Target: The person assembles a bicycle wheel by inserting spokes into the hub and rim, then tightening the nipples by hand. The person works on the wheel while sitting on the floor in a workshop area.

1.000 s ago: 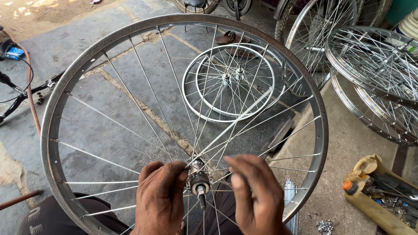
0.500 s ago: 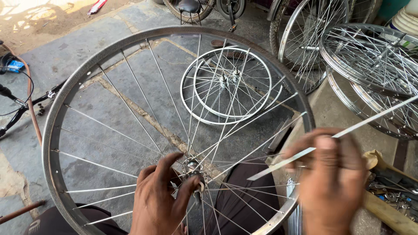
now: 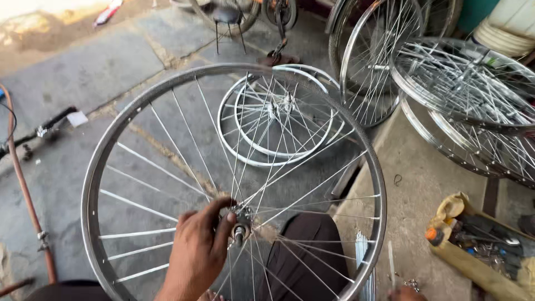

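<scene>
Bicycle wheel [image 3: 139,139] lies tilted across the person's lap, spokes loose. Left hand [image 3: 198,253] grips its hub [image 3: 241,220]. Right hand [image 3: 407,294] barely shows at the bottom edge; its grip cannot be told.

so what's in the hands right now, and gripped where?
The left hand grips the bicycle wheel at its hub, fingers wrapped around the centre. The right hand barely shows at the bottom edge; whether it holds anything cannot be told.

Single head view, looking steeply down, close over wheel [image 3: 234,184] on lap; workshop floor [image 3: 89,72] beyond.
</scene>
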